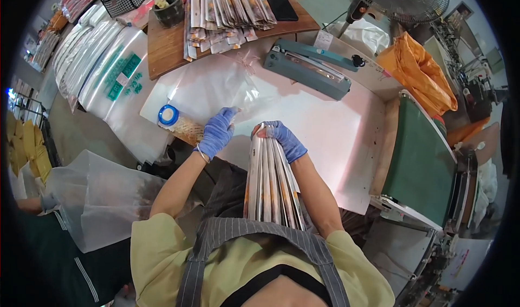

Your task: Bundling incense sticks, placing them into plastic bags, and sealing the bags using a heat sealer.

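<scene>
Several slim silvery packets (271, 182) gripped at far ends in blue-gloved right hand (280, 138), near ends toward grey pinstriped apron (216, 232), presumably keeping edges together; blue-gloved left hand (218, 132) beside clear plastic bag (214, 87), finger closure unclear.

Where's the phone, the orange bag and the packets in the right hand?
Phone (281, 7): head view, middle of its flat face.
Orange bag (418, 71): head view, crumpled side.
Held packets (267, 177): head view, middle of the bunch.

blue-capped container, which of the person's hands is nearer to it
Left. The left hand is just to the right of the blue-capped container; the right hand is farther right, gripping a bundle of packets.
</scene>
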The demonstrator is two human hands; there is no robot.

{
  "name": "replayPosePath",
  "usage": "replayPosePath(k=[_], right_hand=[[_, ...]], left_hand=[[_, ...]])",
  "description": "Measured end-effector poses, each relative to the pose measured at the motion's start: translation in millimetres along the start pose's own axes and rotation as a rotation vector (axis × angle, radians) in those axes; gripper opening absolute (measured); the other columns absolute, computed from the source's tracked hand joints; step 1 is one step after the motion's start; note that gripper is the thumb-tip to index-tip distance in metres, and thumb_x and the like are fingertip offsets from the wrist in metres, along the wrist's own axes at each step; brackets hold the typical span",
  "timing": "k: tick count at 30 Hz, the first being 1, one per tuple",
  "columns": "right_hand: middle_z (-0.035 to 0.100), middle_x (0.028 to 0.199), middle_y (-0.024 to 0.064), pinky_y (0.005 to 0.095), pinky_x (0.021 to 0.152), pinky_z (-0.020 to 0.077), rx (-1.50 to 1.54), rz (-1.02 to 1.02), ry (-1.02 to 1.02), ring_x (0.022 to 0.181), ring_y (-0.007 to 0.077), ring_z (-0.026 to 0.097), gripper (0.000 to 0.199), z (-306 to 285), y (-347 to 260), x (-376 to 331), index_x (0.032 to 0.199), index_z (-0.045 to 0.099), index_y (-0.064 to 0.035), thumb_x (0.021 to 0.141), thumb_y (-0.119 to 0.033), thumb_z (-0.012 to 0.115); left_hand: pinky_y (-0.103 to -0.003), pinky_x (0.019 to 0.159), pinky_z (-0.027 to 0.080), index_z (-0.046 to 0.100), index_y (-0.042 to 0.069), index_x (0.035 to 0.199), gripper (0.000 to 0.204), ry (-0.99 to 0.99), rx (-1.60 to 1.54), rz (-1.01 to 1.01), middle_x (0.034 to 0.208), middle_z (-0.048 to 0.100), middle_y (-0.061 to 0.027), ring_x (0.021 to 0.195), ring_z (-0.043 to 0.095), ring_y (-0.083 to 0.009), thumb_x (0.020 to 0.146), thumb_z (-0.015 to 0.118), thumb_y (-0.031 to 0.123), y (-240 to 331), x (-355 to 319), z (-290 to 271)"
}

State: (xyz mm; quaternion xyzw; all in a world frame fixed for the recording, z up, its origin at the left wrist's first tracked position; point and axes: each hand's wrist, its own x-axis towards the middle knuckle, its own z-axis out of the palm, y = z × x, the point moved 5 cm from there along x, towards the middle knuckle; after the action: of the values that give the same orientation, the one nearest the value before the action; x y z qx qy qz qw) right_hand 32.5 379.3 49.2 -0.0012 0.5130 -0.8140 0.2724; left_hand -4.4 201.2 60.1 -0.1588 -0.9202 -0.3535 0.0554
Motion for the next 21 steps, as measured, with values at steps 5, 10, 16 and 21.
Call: replayPosePath(k=[5, 10, 16, 21], right_hand=[[0.06, 0.07, 0.0085, 0.0262, 0.061, 0.0485, 0.034, 0.01, -0.022, 0.061, 0.0149, 0.058, 0.027, 2.4, 4.0, 1.8, 0.082, 0.062, 0.0036, 0.064, -0.016, 0.063], [0.061, 0.071, 0.0026, 0.0218, 0.065, 0.0455, -0.03, 0.027, -0.051, 0.065, 0.0089, 0.057, 0.024, 4.2, -3.3, 3.1, 0.086, 0.064, 0.0001, 0.07, -0.017, 0.063], [0.062, 0.089, 0.0048, 0.0218, 0.074, 0.0447, 0.029, 0.068, -0.093, 0.078, 0.0103, 0.057, 0.045, 5.6, 6.6, 21.6, 0.112, 0.055, 0.0007, 0.071, -0.014, 0.063], [0.052, 0.115, 0.0096, 0.0259, 0.082, 0.0449, -0.186, -0.162, -0.03, 0.094, 0.0164, 0.054, 0.056, -43.4, 60.0, 53.8, 0.128, 0.038, 0.0004, 0.077, -0.011, 0.058]], left_hand=[[-0.033, 0.076, 0.047, 0.056, 0.007, 0.108, 0.044, -0.328, -0.186, -0.259, 0.098, 0.055, -0.0126, 0.089, 0.056, -0.0271, 0.064, 0.062, 0.008, -25.2, 3.2, 17.6], [-0.035, 0.077, 0.047, 0.051, 0.005, 0.114, 0.05, -0.235, -0.079, -0.149, 0.108, 0.052, -0.0158, 0.092, 0.055, -0.0305, 0.064, 0.058, 0.004, -24.8, 19.8, 29.5], [-0.037, 0.075, 0.047, 0.035, 0.01, 0.129, 0.064, -0.124, 0.119, 0.265, 0.111, 0.051, -0.0148, 0.092, 0.055, -0.032, 0.067, 0.051, 0.0, 31.7, -3.1, 4.2], [-0.033, 0.075, 0.048, 0.045, 0.01, 0.123, 0.037, -0.358, 0.161, 0.561, 0.107, 0.055, -0.016, 0.088, 0.057, -0.0292, 0.086, 0.043, 0.012, 77.5, -75.9, 9.8]])
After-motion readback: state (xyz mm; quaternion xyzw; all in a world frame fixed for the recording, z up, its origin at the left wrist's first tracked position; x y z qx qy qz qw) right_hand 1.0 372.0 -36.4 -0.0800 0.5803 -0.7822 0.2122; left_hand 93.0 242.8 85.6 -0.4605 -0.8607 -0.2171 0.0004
